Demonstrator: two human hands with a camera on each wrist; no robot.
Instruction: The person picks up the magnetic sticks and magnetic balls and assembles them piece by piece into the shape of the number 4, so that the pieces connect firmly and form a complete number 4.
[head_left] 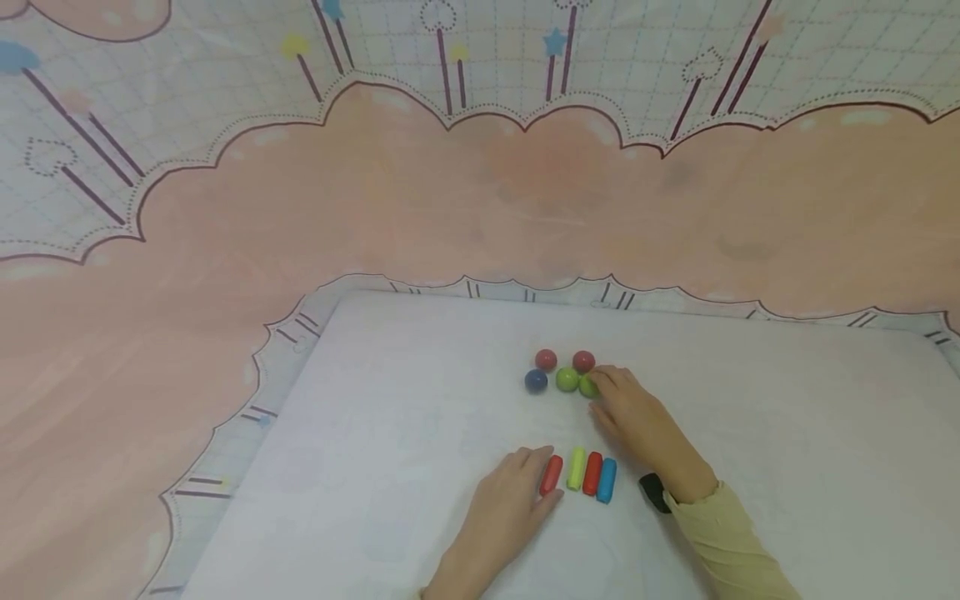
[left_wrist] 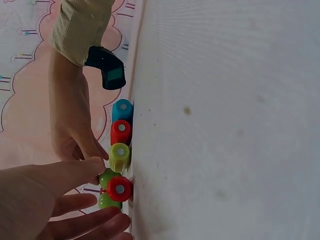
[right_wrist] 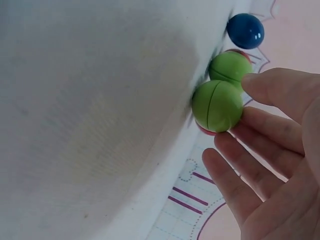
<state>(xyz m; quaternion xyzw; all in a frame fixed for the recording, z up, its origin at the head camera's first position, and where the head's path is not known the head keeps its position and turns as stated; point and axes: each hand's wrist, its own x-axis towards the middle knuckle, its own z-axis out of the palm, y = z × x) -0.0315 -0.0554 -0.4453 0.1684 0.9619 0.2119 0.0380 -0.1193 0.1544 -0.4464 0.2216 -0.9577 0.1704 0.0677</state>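
My left hand (head_left: 506,496) lies around a red stick (head_left: 551,476), thumb and fingers apart on either side of it. In the left wrist view the stick's round end shows between the spread thumb and fingers, and contact is unclear. To its right stand a yellow-green stick (head_left: 576,468), another red stick (head_left: 592,473) and a blue stick (head_left: 607,481). Farther back, my right hand (head_left: 637,421) reaches to a green ball (right_wrist: 217,106), fingers loosely extended at its side. A second green ball (head_left: 567,379) touches that one.
Behind the green balls sit two red balls, one at left (head_left: 546,360) and one at right (head_left: 583,361). A blue ball (head_left: 536,382) is left of them. The white tabletop (head_left: 375,417) ends before a patterned pink cloth (head_left: 450,208). A dark device (head_left: 655,492) is on the right wrist.
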